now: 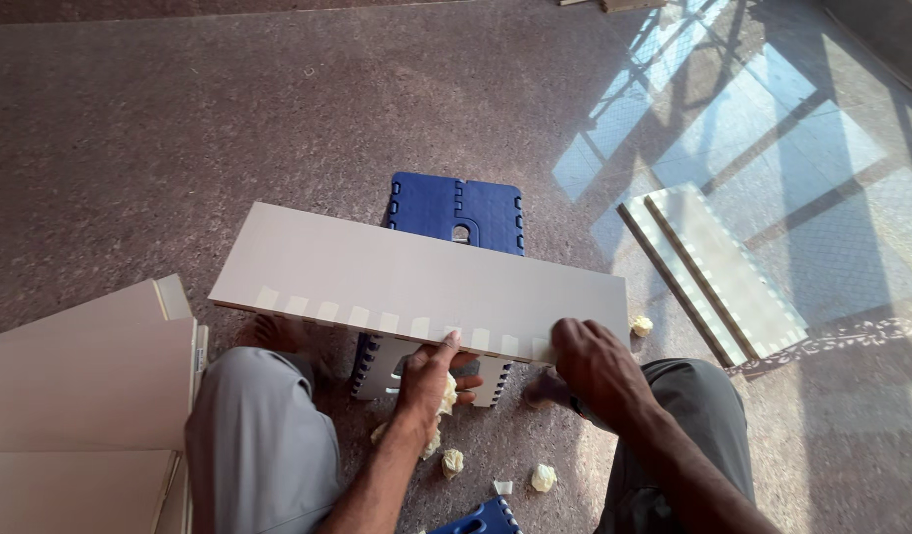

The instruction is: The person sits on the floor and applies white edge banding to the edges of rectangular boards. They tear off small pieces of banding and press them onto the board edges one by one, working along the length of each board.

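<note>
Board (407, 277) first: from my head view, a long pale panel lies flat across a blue plastic stool (456, 213), just beyond both my hands, its near edge carrying a row of small tape tabs. Its long axis runs from far on my left down toward my right, tilted a little, broad face up. I judge it stiff and fairly light, smooth enough to slide on the stool, with edges that could chip; the safest hold looks to be at the two long edges, near the middle over the stool.

My left hand (431, 381) is loosely curled below the near edge, thumb up against a tab, with crumpled yellowish tape (446, 396) in it. My right hand (599, 361) is bent over the board's right near corner, fingertips pinching a tab there.

More crumpled scraps (543, 478) lie on the floor (130, 129) between my knees; other panels (80, 396) are stacked left of my left hand.
</note>
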